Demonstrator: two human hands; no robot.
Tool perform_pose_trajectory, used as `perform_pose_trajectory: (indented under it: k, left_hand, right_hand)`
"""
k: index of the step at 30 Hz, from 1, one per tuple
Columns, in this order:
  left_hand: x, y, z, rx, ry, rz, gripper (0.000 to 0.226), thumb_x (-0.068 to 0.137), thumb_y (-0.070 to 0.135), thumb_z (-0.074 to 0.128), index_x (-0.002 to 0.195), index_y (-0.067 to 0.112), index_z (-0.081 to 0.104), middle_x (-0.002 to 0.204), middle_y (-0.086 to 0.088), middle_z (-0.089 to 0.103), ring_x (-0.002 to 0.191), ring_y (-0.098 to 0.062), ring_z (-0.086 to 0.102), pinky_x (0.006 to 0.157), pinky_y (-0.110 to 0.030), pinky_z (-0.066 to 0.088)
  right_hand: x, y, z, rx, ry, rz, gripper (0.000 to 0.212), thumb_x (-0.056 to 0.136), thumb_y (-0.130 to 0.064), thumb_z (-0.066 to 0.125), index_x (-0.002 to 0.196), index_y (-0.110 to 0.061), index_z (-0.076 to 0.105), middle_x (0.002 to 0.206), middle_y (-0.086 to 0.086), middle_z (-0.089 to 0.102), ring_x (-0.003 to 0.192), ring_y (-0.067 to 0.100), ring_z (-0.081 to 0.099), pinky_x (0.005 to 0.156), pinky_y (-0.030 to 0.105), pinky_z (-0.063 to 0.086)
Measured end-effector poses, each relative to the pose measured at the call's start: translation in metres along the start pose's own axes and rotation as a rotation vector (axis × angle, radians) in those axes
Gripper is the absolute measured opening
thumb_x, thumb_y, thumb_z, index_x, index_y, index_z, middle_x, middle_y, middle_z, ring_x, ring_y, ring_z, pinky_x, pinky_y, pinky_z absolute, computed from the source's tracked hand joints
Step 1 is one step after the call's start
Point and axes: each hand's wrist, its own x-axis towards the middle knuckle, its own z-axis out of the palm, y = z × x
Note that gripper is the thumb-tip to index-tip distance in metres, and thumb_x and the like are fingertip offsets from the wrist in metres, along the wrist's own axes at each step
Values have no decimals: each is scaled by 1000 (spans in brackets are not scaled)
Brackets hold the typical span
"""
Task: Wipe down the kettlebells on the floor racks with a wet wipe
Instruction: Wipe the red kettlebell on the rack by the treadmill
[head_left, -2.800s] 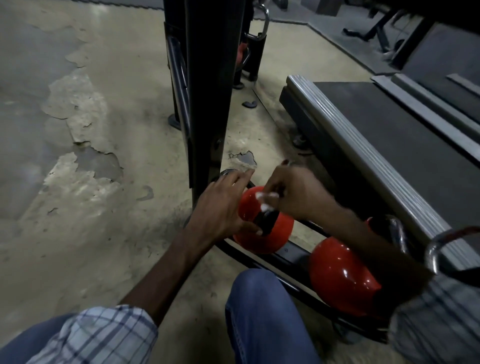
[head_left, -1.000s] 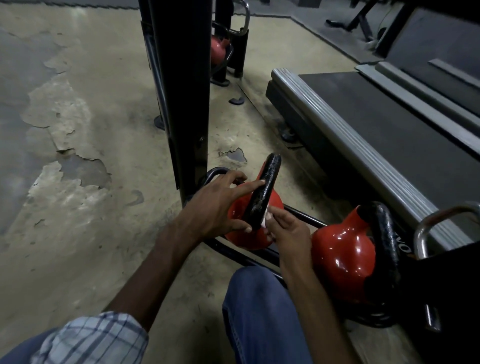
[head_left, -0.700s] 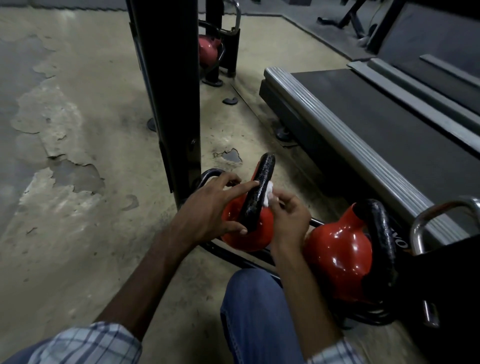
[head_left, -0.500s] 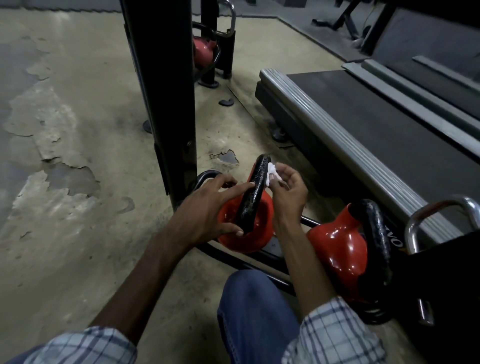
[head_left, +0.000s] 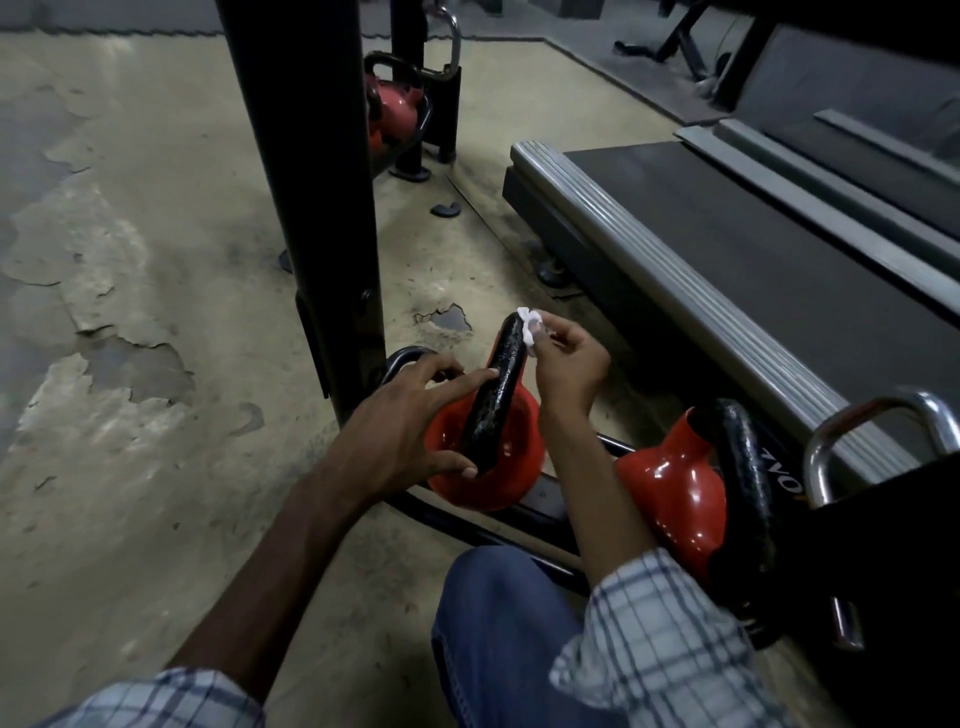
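Gym floor (head_left: 156, 467): spread left fingers (head_left: 467, 375) steady the kettlebell (head_left: 498, 478). Beyond them, right fingers (head_left: 560, 332) pinch the wet wipe (head_left: 529, 326), risen to handle (head_left: 493, 395) top; handle likely done.

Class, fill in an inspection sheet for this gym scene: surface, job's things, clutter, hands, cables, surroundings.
Surface: floor, coating peeled in patches.
Job's things: left kettlebell and right kettlebell on the floor rack; wet wipe at the left one's handle top.
Clutter: small dark piece on the floor.
Hands: left hand steadies that handle, fingers straight; right hand pinches the wipe.
Cables: nothing seen.
Surroundings: treadmill beside the rack, black post, far kettlebell behind it.
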Motion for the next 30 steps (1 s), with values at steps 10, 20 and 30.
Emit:
perform_pose_trajectory:
  k: [10,20,30]
  left_hand:
    - [-1,3,-1,12,-10,-24,108,66,47,89,152,51,24,150,9,33,137,-13,36,103,-41,48]
    - [-1,3,-1,14,-3,-24,107,65,49,88,151,53,25,148,10,34,135,-13,37,98,-38,50]
    - [-3,4,1,7,5,-107,108,64,53,87,153,38,30,154,5,34,140,-20,37,103,-51,49]
  right_hand:
    - [11,15,3,65,83,167,10,86,-7,76,96,-7,76,86,8,76,71,11,70,63,21,56]
    - [66,-34,-2,-588,-511,-191,16,94,-11,66,103,-9,78,88,3,73,75,8,63,70,25,53]
    - [57,-100,38,-1373,-1218,-441,14,94,-21,67,104,-20,76,103,-8,72,97,7,64,85,27,51]
